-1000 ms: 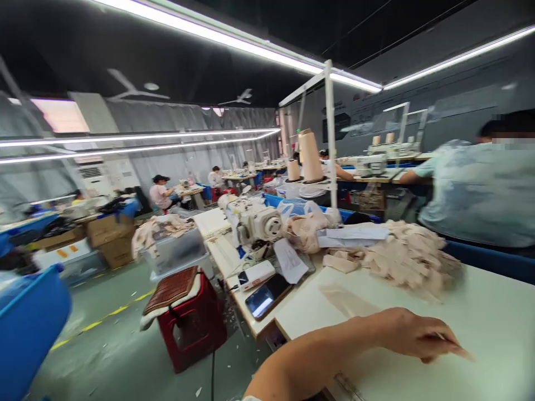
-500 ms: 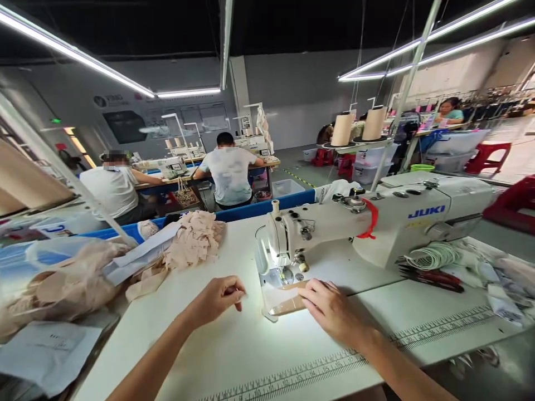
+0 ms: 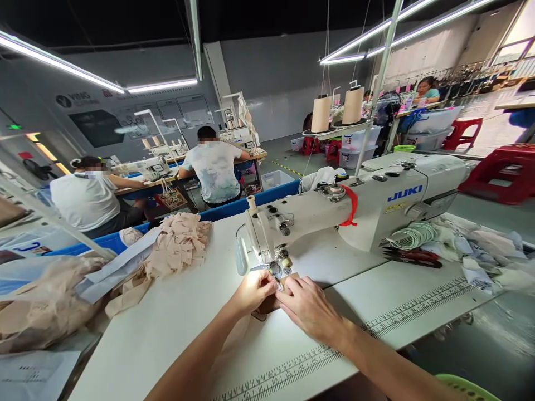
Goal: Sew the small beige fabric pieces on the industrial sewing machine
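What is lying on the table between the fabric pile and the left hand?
Nothing: in the head view the white table is bare between the fabric pile and the left hand.

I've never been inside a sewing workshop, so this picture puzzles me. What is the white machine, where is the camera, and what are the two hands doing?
The camera sits on the worker's head, looking down at their own hands. The white machine is an industrial sewing machine on a white table with a printed ruler along its edge. The left hand and right hand meet just below the needle, both pressing a small beige fabric piece. Left of them lies a pile of beige fabric pieces; red-handled scissors lie to the right. Other people sew at tables behind.
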A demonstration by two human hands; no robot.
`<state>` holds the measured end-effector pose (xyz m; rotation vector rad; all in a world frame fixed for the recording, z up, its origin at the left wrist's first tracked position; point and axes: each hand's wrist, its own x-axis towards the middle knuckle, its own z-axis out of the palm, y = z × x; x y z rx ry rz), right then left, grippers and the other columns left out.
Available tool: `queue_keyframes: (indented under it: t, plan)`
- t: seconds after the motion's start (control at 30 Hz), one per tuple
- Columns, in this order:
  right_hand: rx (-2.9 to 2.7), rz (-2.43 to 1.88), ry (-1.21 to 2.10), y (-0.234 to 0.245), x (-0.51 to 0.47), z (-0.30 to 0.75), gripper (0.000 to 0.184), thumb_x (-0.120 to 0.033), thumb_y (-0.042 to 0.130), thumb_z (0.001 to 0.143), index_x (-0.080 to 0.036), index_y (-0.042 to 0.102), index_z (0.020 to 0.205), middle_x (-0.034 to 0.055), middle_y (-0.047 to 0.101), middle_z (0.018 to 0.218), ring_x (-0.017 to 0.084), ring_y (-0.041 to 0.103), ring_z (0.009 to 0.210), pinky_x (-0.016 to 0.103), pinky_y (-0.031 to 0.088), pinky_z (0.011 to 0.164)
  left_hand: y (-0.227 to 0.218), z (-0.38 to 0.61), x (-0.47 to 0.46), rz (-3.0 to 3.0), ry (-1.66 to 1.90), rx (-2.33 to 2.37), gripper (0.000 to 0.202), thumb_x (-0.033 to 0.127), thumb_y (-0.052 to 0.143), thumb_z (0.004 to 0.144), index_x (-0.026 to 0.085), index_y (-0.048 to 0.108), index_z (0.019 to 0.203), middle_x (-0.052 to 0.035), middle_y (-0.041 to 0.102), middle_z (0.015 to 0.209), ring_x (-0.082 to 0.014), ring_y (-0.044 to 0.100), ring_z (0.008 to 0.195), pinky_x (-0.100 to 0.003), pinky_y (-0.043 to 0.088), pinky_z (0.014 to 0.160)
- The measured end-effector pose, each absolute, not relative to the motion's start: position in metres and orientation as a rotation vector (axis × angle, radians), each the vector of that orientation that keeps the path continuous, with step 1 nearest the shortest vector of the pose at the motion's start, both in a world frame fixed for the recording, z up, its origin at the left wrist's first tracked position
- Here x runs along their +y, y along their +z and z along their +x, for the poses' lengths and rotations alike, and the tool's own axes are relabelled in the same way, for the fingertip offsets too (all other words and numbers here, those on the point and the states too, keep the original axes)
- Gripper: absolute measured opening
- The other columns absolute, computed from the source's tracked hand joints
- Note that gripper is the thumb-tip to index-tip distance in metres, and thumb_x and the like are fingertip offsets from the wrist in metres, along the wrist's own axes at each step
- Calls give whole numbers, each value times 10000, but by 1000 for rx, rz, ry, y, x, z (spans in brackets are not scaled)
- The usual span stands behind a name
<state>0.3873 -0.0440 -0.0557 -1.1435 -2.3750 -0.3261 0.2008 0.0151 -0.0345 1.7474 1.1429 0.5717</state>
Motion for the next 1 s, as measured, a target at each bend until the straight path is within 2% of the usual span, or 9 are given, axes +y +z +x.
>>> queue_keyframes:
  t: [0.27, 0.43, 0.63, 0.83, 1.0]
  plan:
    - [-2384, -1135, -275, -53, -41, 391, 65, -159, 590, 906, -195, 633, 939, 30, 581, 879, 172, 433, 728, 332, 290, 663, -30, 202, 17, 1985, 461, 1335, 96, 279, 505, 809, 218, 488, 737, -18, 591, 782, -182, 536, 745, -303, 399, 698]
    - [-2395, -1130, -279, -54, -40, 391, 100, -178, 568, 932, -200, 641, 996, 31, 578, 891, 170, 432, 731, 333, 291, 666, -23, 197, 16, 2124, 301, 1504, 182, 355, 508, 847, 225, 468, 726, -23, 606, 786, -201, 524, 735, -322, 352, 676]
    - [-2397, -1134, -259, -55, -39, 392, 51, -185, 591, 920, -203, 617, 880, 28, 570, 880, 171, 428, 742, 329, 287, 680, -24, 194, 21, 1871, 429, 1190, 291, 491, 554, 802, 202, 543, 775, -1, 575, 759, -163, 511, 709, -292, 405, 670]
    - [-2411, -1142, -268, -54, -40, 392, 58, -182, 567, 928, -200, 622, 925, 30, 567, 888, 168, 418, 738, 333, 283, 683, -33, 198, 29, 1858, 396, 1211, 221, 420, 553, 760, 201, 538, 737, 13, 565, 708, -141, 486, 657, -280, 389, 641]
    - [-2431, -1111, -219, -50, -40, 397, 86, -169, 578, 912, -200, 632, 972, 28, 576, 900, 173, 429, 755, 328, 300, 696, -36, 198, 30, 1864, 385, 1245, 177, 374, 564, 742, 198, 556, 740, 9, 597, 721, -146, 521, 672, -277, 400, 645]
